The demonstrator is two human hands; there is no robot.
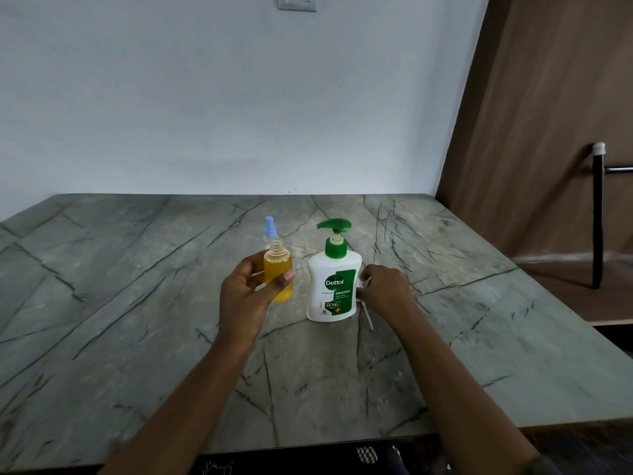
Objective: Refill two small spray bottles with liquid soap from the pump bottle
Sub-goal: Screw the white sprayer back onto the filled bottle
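Observation:
My left hand (245, 293) holds a small clear spray bottle (278, 274) above the table, thumb across its front. The bottle is uncapped and nearly full of orange-yellow soap. Behind it stands a second small bottle with a blue spray top (270, 228), mostly hidden. The white Dettol pump bottle (333, 286) with a green pump stands upright at the table's middle. My right hand (385, 291) is just right of the pump bottle, fingers curled round a small white spray cap whose thin dip tube (367, 317) hangs down to the table.
The grey marble-patterned table (137, 303) runs to a white wall at the back. Its near edge (308, 443) is at the bottom. A wooden panel (548, 97) and a black metal leg (597, 217) stand to the right.

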